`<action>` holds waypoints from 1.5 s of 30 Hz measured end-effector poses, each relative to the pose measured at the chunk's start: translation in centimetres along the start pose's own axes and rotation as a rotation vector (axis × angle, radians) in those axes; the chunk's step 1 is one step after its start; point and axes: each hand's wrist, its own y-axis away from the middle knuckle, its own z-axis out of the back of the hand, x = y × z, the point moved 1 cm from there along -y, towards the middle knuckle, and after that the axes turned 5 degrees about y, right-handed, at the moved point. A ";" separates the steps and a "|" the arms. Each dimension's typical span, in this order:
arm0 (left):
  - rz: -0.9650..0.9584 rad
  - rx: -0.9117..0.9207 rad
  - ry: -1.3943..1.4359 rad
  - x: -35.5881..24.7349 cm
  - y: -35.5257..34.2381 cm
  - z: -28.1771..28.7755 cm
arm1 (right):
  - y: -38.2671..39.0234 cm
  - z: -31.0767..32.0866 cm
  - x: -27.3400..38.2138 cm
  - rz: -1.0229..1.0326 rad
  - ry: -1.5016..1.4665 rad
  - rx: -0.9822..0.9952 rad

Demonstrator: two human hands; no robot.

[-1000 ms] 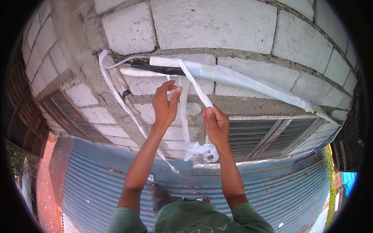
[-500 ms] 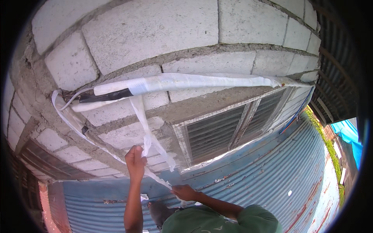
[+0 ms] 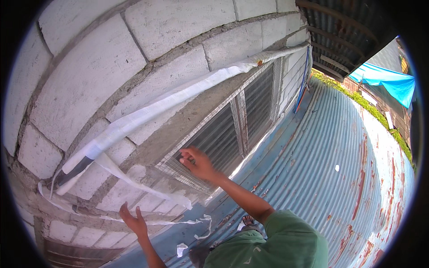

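My left hand [image 3: 133, 219] is open, fingers spread, beside a long thin strip of white wrapping tape [image 3: 154, 222] that trails along the lower wall. In front of the louvred window my right hand [image 3: 199, 165] hangs in the air, its fingers loosely bent and apart; I see nothing in it. A white-wrapped pipe bundle [image 3: 174, 96] runs along the block wall above the window. At its lower left end a black-taped section [image 3: 78, 170] and bare white insulation show. From where the wrap ends, a loose wider tail of white tape [image 3: 129, 178] hangs between my hands.
The louvred window [image 3: 223, 134] has a mesh-edged frame. Below it spreads a blue, rust-streaked corrugated metal roof [image 3: 308, 178], with a white scrap [image 3: 182, 249] on it. A rusty metal overhang [image 3: 339, 33] and a blue tarp [image 3: 384, 82] are at the far right.
Both hands have let go of the white tape strip. My right hand has risen toward the window, and my left hand has moved lower and left. The view has swung to the right.
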 end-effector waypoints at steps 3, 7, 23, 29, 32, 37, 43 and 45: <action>-0.284 -0.218 -0.142 -6.6 -7.6 3.7 | -3.3 2.1 0.9 0.050 -0.059 -0.109; -0.561 -0.363 -0.451 -12.7 -16.6 8.3 | -5.7 4.5 0.9 0.054 -0.115 -0.196; -0.440 0.332 -0.522 -16.2 -25.2 10.5 | -17.9 17.6 -9.6 -0.198 -0.121 -0.712; -0.435 0.281 -0.580 -15.8 -24.8 10.2 | -18.9 16.9 -10.3 -0.229 -0.138 -0.623; -0.275 0.435 -0.470 -15.1 -26.8 11.0 | -18.7 17.2 -10.2 -0.174 0.034 -0.647; 0.117 0.546 -0.502 -12.5 -31.4 10.9 | -17.9 17.6 -9.4 -0.231 -0.158 -0.556; 0.206 0.581 -0.319 -11.3 -32.3 10.5 | -16.0 14.8 -5.7 -0.143 0.274 -0.339; 0.178 0.588 -0.237 -11.2 -32.5 10.7 | -15.9 15.0 -4.9 -0.217 0.391 -0.296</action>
